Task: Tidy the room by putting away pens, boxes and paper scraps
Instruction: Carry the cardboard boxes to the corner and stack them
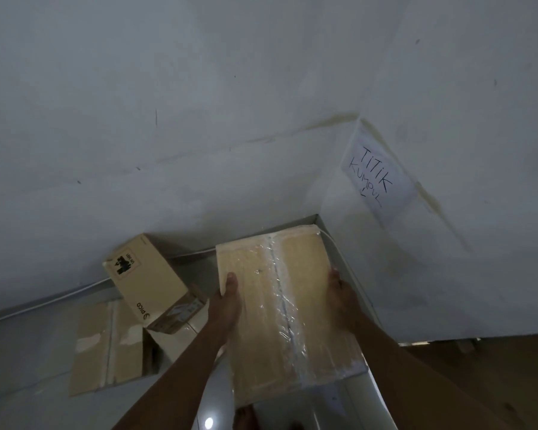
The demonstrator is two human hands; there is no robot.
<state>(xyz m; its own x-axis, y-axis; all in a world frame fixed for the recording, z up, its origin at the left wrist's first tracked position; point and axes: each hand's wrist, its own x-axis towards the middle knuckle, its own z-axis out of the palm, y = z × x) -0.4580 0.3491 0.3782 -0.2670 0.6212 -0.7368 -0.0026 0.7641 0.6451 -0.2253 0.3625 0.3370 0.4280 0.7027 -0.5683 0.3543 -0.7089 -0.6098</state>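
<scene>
Box (261,324) wrapped in clear tape (280,293) is in lower centre of the frame, by the wall corner (319,212). Your left hand (225,308) and right hand (339,296) grasp its two side edges. It seems stiff but slippery; hold under the edges.

Boxes at the floor corner where two walls meet

A large tan tape-wrapped cardboard box (280,305) sits in the corner of the pale tiled floor (28,383), gripped at its left edge by the left hand (225,308) and at its right edge by the right hand (339,302). To its left, a smaller brown printed carton (149,283) tilts by the back wall, overlapping the far right corner of a flattened brown cardboard sheet (103,346). A white handwritten paper sign (378,178) hangs on the right wall above the corner.
</scene>
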